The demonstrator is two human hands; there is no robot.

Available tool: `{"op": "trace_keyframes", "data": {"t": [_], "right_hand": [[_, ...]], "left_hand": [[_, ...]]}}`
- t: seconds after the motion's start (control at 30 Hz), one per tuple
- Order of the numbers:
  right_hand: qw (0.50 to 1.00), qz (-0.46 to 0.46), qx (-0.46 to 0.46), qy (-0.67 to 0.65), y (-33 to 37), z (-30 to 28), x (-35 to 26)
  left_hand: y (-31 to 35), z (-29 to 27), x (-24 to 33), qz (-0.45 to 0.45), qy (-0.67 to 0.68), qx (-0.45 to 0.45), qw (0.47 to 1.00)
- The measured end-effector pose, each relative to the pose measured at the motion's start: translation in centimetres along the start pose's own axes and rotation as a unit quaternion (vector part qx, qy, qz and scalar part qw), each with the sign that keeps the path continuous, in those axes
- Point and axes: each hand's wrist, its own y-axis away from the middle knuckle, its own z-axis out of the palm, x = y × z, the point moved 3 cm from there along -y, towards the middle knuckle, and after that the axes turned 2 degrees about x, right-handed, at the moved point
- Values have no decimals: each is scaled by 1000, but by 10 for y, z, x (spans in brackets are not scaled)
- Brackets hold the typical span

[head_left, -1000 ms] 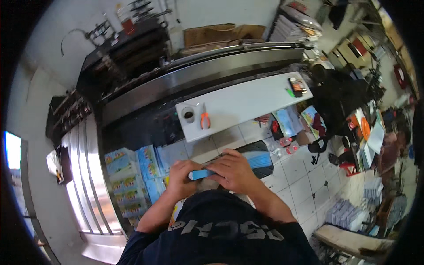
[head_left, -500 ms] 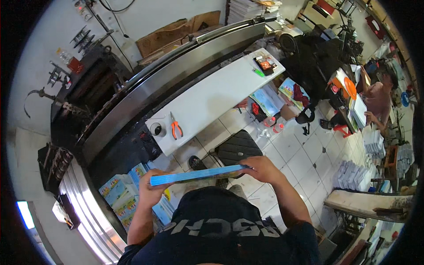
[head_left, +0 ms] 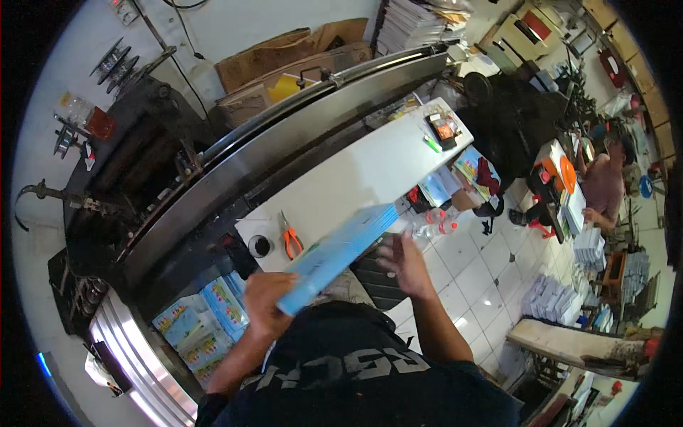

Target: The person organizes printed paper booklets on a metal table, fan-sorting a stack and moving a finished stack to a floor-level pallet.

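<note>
A stack of light-blue printed sheets point(head_left: 340, 257) slants in front of me, its far end over the white table point(head_left: 320, 188). My left hand point(head_left: 269, 302) is closed round the stack's near left end. Off the stack's right side, my right hand point(head_left: 405, 265) is raised with its fingers apart and slightly blurred, holding nothing. Orange-handled pliers point(head_left: 291, 238) lie on the table beyond my left hand, beside a small cup with dark contents point(head_left: 260, 246).
Printed sheet piles point(head_left: 203, 324) lie at lower left. A dark stool point(head_left: 377, 280) stands below my right hand. Plastic bottles point(head_left: 442, 224) stand on the tiled floor. A long metal machine bar point(head_left: 284, 135) runs behind the table. Another person point(head_left: 603, 188) works at far right.
The stack has turned from nearly level to a steep slant, its right end swinging up and away toward the table. My right hand has let go of it; the left still grips.
</note>
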Motion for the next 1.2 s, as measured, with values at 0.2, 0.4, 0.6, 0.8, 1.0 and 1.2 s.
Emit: {"op": "trace_keyframes", "data": {"t": [0.2,0.4,0.6,0.8,1.0,1.2], "right_hand": [[997,37,-65,-3,-65,62,-23],[986,-26,-97,130,-167,48,-118],[844,4,-168,510,-292,67,-184],[383,37,-438,812,-380,69,-86],[348,-56,-554,754,-353,78,-36],[439,-247,-546,669,-362,77,-30]], "left_hand": [[-34,50,-1,235,-181,-63,953],[-63,112,-43,97,-182,-222,953],[-67,172,-146,-253,-15,-110,961],[-46,251,-214,-389,-174,53,903],[-9,267,-209,-354,-331,46,874],[-4,279,-228,-299,-388,47,870]]}}
